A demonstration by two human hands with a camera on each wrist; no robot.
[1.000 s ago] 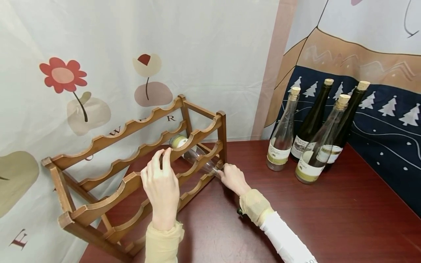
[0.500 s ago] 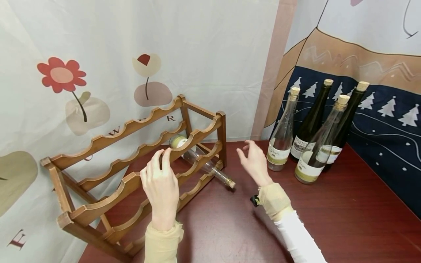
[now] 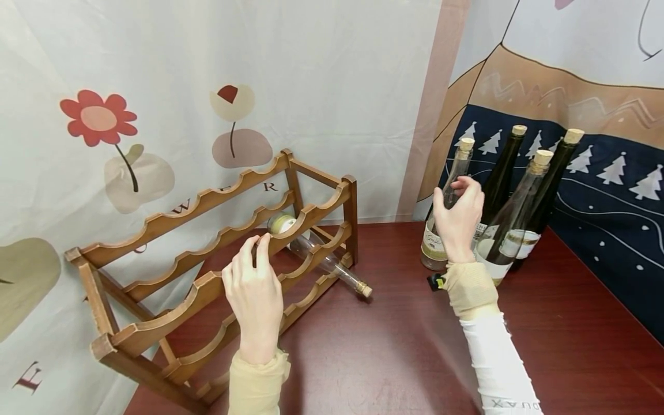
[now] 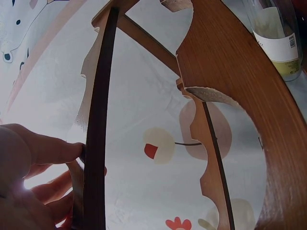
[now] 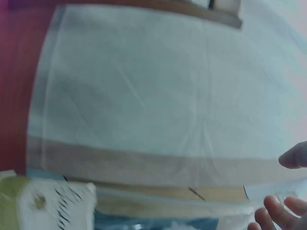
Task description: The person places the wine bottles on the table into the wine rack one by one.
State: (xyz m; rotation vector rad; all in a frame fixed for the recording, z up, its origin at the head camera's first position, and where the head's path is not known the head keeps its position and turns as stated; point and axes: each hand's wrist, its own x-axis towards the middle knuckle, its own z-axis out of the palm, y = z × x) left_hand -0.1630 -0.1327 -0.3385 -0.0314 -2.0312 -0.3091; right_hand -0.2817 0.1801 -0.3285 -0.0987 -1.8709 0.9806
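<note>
My left hand [image 3: 254, 294] holds the top front rail of a wooden wine rack [image 3: 351, 216]; in the left wrist view its thumb and fingers [image 4: 53, 146] pinch the rail. A clear corked bottle [image 3: 332, 264] lies in the rack's lower tier at the right end, its neck and cork pointing out to the front. My right hand [image 3: 459, 222] is at an upright clear wine bottle [image 3: 433, 245], overlapping its body in the head view. Its thumb and fingers are apart and loosely bent. The bottle's label [image 5: 55, 206] shows at the bottom of the right wrist view.
Beside that bottle stand another clear corked bottle [image 3: 510, 230] and two dark green ones, one [image 3: 502, 173] behind my right hand and one [image 3: 560, 158] farther right. All are on the red-brown table [image 3: 394, 346]. Printed cloths [image 3: 332, 86] hang behind the table.
My right hand has let go of the neck of the bottle in the rack and moved right to the standing clear bottle. The left hand stays on the rail.
</note>
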